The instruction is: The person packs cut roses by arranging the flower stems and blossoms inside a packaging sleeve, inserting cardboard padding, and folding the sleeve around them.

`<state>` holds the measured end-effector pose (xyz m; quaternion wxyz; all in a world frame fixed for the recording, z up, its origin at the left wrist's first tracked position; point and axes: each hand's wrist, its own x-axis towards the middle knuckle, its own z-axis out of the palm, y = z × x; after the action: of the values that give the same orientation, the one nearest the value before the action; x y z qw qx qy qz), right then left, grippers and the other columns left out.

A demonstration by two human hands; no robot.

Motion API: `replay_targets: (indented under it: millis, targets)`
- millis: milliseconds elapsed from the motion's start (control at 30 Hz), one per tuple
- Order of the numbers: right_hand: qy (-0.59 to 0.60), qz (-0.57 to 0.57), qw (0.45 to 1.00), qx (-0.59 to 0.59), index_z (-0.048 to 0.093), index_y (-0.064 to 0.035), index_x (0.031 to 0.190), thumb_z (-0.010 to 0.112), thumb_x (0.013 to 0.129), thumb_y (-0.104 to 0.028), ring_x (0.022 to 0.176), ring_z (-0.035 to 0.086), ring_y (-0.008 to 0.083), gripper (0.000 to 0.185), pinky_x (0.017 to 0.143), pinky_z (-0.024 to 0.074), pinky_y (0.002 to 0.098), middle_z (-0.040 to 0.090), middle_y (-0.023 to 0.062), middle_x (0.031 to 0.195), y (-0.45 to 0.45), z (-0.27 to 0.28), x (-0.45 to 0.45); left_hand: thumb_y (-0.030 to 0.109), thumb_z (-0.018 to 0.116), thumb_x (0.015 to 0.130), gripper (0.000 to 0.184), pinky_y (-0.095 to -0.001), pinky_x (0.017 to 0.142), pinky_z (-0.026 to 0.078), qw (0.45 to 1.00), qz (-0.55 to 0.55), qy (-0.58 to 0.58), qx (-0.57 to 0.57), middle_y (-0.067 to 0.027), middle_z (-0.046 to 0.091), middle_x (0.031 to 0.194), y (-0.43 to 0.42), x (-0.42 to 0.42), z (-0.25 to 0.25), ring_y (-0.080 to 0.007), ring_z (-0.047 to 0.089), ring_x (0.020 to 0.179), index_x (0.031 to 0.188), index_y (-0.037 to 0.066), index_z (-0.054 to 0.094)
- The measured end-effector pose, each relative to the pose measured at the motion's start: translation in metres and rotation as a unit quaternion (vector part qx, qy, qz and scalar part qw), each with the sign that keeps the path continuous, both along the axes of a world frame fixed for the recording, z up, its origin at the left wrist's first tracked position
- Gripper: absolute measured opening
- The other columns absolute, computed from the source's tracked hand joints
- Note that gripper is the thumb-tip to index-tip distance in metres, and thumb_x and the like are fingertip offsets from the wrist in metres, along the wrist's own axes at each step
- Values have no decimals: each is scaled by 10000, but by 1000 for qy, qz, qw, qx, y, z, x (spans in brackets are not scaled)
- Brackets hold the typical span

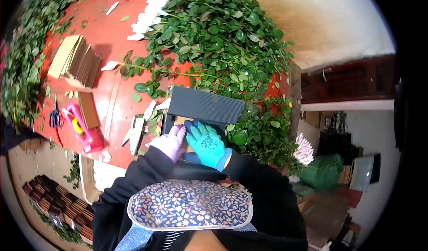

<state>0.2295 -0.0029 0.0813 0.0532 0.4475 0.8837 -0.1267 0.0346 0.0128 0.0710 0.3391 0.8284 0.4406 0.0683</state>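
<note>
Red, smooth sheeting covers the work table (118, 84), which runs from the left of the frame to its centre; pale, uneven plaster forms the wall (325, 23) at upper right, with a dark red door (352, 79) beneath it.

At the centre of the frame lies a dark grey panel (206, 104), rectangular, rigid and finely ribbed. Just below it, a flat tan piece (180, 120) shows beside the hands.

Left hand (168, 146), in a lavender glove, rests at the lower edge of the tan piece with its fingertips near those of the other hand; whether it grips anything cannot be told. Right hand (206, 145), in a teal knitted-cuff glove with dark blue fingertips, lies back upward below the panel, fingers close together; its grip cannot be determined, the underside being hidden.

Glossy green foliage (223, 37) is heaped across the upper centre, beside white sleeve-like pieces (151, 14). At left stand folded brown cardboard pieces (76, 63), stacked on edge. Lower left hold dark-handled scissors (55, 118) and a glossy pink tape dispenser (84, 130) with a yellow core. Floral cloth (191, 205) with pale piping spans the lower centre.
</note>
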Motion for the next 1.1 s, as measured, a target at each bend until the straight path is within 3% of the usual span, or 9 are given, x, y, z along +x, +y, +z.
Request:
replay_targets:
  millis: [267,367,500,567,700,767,867,967,1100]
  targets:
    - [13,19,998,-53,567,-68,1293,607,853,-373,1219,541,324,537,1011,423,447,544,145,1347,-1,47,11,290,742,774,729,-402,702,550,995,-9,92,-20,-131,492,1289,0,16,24,-323,660,835,1386,37,438]
    - [214,-2,977,12,629,-114,979,613,855,-292,694,636,275,218,644,508,404,620,60,765,49,92,53,276,688,825,704,-383,706,552,989,-44,137,-8,-134,476,1337,-1,13,18,-307,661,846,1426,31,415]
    - [267,-183,928,186,700,-85,951,668,880,-197,684,662,330,136,589,525,403,664,137,745,139,81,132,290,698,816,720,-371,713,555,988,-59,143,-14,-131,473,1354,2,15,24,-297,667,842,1424,23,420]
    - [10,-106,994,-26,679,-74,1072,622,868,-146,759,679,333,224,646,542,424,698,131,837,152,42,167,294,702,810,724,-371,715,555,986,-59,154,-19,-128,475,1354,-1,18,42,-295,669,841,1421,21,424]
    - [-65,-21,995,68,621,-111,1212,571,893,-137,1005,644,298,323,901,485,434,662,109,1062,110,-105,191,295,742,753,763,-382,752,560,988,-45,148,-20,-138,479,1354,-1,18,36,-304,673,911,1405,29,446]
    - [-202,-49,969,-134,632,-130,1164,559,908,-134,1027,636,283,266,962,444,431,649,95,1067,119,-44,164,290,751,738,772,-390,785,558,990,-45,135,2,-143,483,1351,-6,17,43,-313,666,954,1401,33,450]
    - [-185,-48,972,-138,616,-143,1187,570,903,-215,1006,630,297,296,928,471,449,640,112,1072,125,-43,176,283,732,765,767,-389,745,553,991,-49,126,1,-151,466,1374,-4,16,40,-314,666,895,1415,22,421]
    - [-113,-81,990,-12,656,-125,1072,644,860,-214,826,649,333,230,706,517,445,652,115,901,131,-9,196,257,762,740,738,-415,756,558,994,-17,107,-24,-143,514,1259,0,21,54,-340,662,925,1388,72,459]
    - [21,-166,984,64,645,-63,1100,697,813,-151,800,643,349,305,702,505,456,652,155,840,133,63,206,205,741,771,621,-402,819,547,994,-23,101,-27,-124,515,1308,-2,21,59,-332,649,998,1344,143,511]
